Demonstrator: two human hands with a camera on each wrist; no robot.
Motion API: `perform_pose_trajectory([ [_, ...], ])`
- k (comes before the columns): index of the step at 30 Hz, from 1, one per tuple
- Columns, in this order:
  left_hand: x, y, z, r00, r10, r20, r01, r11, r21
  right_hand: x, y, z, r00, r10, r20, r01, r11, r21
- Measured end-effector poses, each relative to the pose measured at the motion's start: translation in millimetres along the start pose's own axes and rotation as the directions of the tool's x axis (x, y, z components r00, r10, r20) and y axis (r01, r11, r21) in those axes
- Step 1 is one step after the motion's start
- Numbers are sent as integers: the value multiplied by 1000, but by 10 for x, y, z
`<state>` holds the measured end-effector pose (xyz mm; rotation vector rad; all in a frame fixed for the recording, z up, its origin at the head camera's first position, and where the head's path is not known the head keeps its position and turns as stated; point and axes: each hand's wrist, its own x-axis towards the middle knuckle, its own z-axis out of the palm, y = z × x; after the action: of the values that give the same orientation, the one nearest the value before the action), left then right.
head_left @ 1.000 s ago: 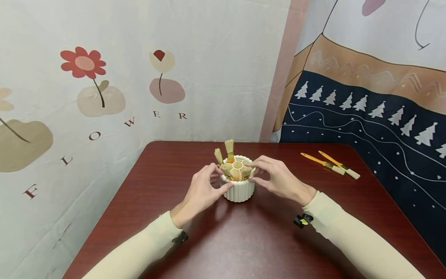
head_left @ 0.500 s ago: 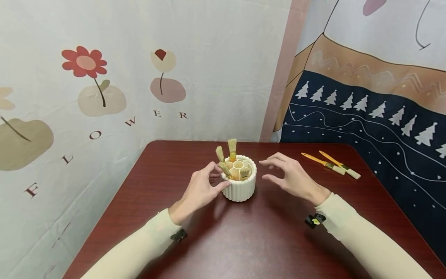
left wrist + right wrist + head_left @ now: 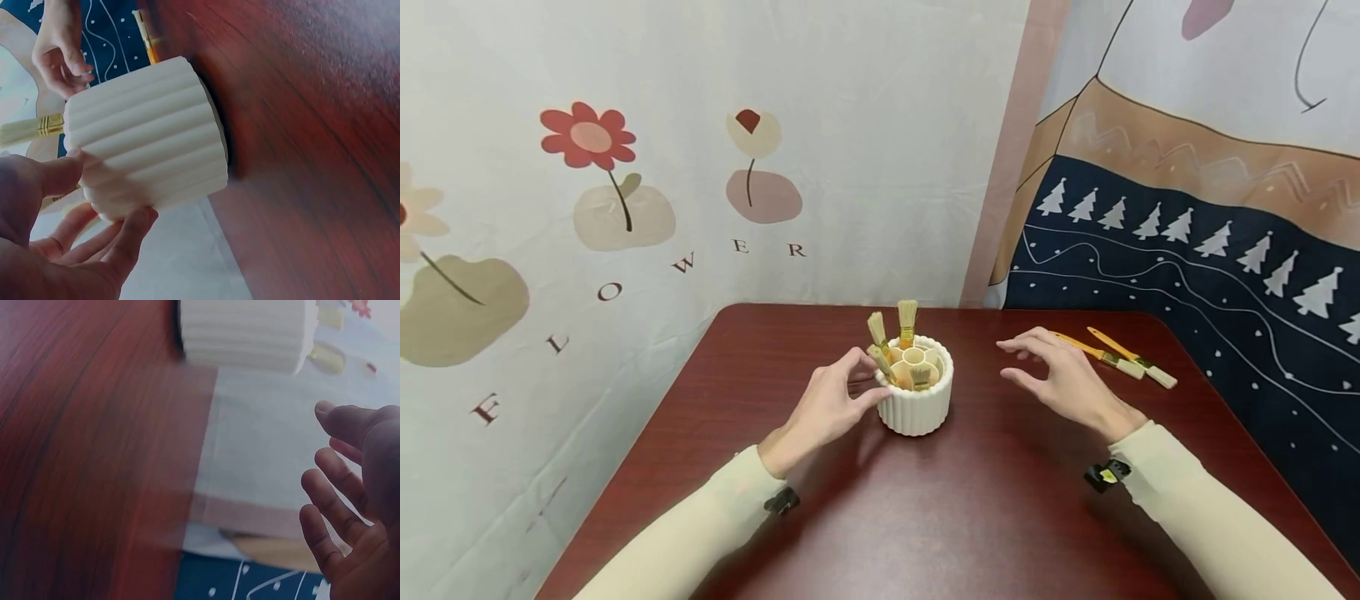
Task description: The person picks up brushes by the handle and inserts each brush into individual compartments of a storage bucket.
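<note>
A white fluted brush holder [image 3: 917, 412] with a divided insert stands upright on the table. Several paintbrushes are in it, bristles up, among them a brush [image 3: 907, 317] at the back and a low one [image 3: 920, 377] at the front. My left hand [image 3: 831, 404] holds the holder's left side, thumb by the rim; in the left wrist view its fingers curl against the fluted wall [image 3: 147, 137]. My right hand [image 3: 1067, 383] hovers right of the holder with nothing in it, fingers loosely bent and apart. In the right wrist view that hand [image 3: 356, 494] is clear of the holder [image 3: 244, 331].
Two paintbrushes with yellow handles lie at the table's right rear: one brush [image 3: 1123, 367] nearer, partly behind my right hand, and another [image 3: 1159, 375] beside it. The dark red table [image 3: 940, 517] meets printed cloth hangings [image 3: 887, 150] at its back and right.
My right hand has left the brush holder and moved right, towards the two loose paintbrushes. My left hand has stayed at the holder, which has barely shifted.
</note>
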<state>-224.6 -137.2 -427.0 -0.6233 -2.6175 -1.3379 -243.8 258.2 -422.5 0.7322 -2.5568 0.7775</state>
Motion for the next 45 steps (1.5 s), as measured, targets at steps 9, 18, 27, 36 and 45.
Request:
perform_pose_trajectory([
  [9,79,-93,-93,994,64,91,-66,998,20,-93,334,-129,999,21,-47,-23,999,-44],
  [18,152,-172,-165,981,88,175,-92,996,13,-174,661,-238,996,71,-53,-74,995,-62],
  [27,122,-192,-190,978,66,196,-66,998,-6,-254,1016,-327,971,238,-12,-238,967,-92],
  [36,-57,-143,-43,999,44,-2,-43,998,48,-338,1282,-427,917,392,76,-384,918,-97],
  [45,-216,70,187,980,71,-187,-40,986,162,-374,1469,-549,872,474,121,-456,877,-147],
])
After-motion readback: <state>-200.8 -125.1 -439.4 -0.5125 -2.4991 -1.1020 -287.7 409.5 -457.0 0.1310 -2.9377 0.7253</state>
